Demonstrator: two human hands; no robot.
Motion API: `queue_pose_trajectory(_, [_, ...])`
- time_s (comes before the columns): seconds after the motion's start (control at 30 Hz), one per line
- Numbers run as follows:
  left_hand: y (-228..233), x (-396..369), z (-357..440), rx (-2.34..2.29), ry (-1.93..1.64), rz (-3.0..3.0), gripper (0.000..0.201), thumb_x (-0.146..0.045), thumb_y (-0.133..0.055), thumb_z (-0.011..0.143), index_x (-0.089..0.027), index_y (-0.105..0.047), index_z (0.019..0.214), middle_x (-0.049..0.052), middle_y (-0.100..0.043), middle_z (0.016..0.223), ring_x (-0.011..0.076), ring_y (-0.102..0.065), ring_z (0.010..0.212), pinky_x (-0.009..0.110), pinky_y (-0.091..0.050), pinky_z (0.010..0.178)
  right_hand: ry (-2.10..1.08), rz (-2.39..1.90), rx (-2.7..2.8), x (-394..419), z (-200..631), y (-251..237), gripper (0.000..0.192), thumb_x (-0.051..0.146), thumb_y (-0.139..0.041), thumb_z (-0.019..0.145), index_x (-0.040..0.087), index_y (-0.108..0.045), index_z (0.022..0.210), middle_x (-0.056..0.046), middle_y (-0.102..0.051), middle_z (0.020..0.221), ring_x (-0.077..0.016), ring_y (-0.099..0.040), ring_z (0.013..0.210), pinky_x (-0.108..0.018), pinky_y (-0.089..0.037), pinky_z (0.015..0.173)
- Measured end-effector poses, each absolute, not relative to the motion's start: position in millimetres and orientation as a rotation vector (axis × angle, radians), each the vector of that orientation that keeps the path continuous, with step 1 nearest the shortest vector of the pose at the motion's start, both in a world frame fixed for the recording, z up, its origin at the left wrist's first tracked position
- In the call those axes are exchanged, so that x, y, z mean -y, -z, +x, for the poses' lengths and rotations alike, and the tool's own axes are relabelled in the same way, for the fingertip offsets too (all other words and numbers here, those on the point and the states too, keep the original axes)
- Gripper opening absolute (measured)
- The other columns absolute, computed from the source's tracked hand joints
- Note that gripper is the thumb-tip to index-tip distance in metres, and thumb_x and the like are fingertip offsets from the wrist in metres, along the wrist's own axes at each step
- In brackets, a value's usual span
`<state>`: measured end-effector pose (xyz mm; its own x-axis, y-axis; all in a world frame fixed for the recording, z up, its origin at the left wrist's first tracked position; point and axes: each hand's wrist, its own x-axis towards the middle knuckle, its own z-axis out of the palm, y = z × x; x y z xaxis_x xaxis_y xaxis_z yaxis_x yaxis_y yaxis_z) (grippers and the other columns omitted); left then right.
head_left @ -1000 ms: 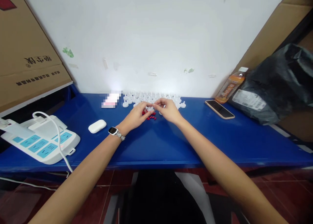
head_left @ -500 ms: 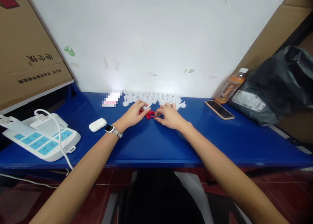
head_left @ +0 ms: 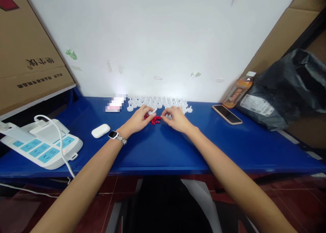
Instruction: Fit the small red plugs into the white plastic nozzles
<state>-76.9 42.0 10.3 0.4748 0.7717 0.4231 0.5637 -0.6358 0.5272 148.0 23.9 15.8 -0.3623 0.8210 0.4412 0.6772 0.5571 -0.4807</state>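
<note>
White wall (head_left: 163,36) behind the bench, marked with scraps of tape and small green flecks; a bright patch of light low on it, just above the bench surface. Blue table (head_left: 163,151) runs the full width, butted against the wall. Large cardboard box (head_left: 28,56) stands at the left end (printed characters on its side), another cardboard panel (head_left: 277,33) leans at the right corner. Floor (head_left: 292,195) below is dark red tile with pale grout lines. Lighting even, no window in view.
</note>
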Motion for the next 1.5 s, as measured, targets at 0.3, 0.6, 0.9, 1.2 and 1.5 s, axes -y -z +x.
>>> queue_pose_trajectory(0.3, [-14, -34, -64, -1.036, -0.913, 2.446, 0.038, -0.052, -0.040, 0.102, -0.021, -0.062, 0.107, 0.006, -0.064, 0.102, 0.0190, -0.060, 0.084, 0.035, -0.048, 0.081, -0.985, -0.947, 1.424, -29, 140, -14, 0.043, 0.057, -0.082, 0.067, 0.018, -0.070, 0.081, -0.004, -0.073, 0.071, -0.0143, -0.060, 0.060, -0.027, -0.044, 0.056])
queue_pose_trajectory(0.6, [-13, -18, -55, -1.062, -0.910, 2.421, 0.035, -0.050, -0.038, 0.103, -0.019, -0.041, 0.118, 0.005, -0.063, 0.089, 0.0213, -0.063, 0.078, 0.036, -0.049, 0.075, -1.096, -0.873, 1.286, -19, 127, -19, 0.042, 0.055, -0.086, 0.061, 0.019, -0.070, 0.073, -0.001, -0.068, 0.066, -0.0126, -0.056, 0.060, -0.028, -0.048, 0.062])
queue_pose_trajectory(0.9, [-17, -19, -58, -1.089, -0.872, 2.456, 0.032, -0.048, -0.038, 0.103, -0.019, -0.040, 0.117, 0.005, -0.062, 0.087, 0.0212, -0.064, 0.076, 0.033, -0.048, 0.070, -1.151, -0.855, 1.310, -21, 131, -18, 0.039, 0.051, -0.087, 0.063, 0.018, -0.069, 0.074, -0.001, -0.067, 0.066, -0.0120, -0.055, 0.060, -0.028, -0.044, 0.062])
queue_pose_trajectory(1.2, [-14, -18, -56, -1.006, -0.890, 2.496, 0.030, -0.047, -0.038, 0.104, -0.020, -0.039, 0.116, 0.006, -0.066, 0.090, 0.0219, -0.067, 0.082, 0.034, -0.049, 0.074, -1.173, -0.859, 1.263, -20, 130, -19, 0.038, 0.049, -0.089, 0.060, 0.019, -0.068, 0.071, -0.001, -0.069, 0.067, -0.0116, -0.054, 0.059, -0.027, -0.043, 0.059])
queue_pose_trajectory(1.5, [-15, -19, -55, -1.043, -0.892, 2.458, 0.031, -0.048, -0.038, 0.103, -0.020, -0.039, 0.116, 0.005, -0.066, 0.086, 0.0225, -0.067, 0.079, 0.034, -0.049, 0.071, -1.038, -0.842, 1.295, -16, 123, -18, 0.041, 0.056, -0.087, 0.062, 0.020, -0.068, 0.068, -0.001, -0.068, 0.066, -0.0137, -0.058, 0.062, -0.030, -0.048, 0.065])
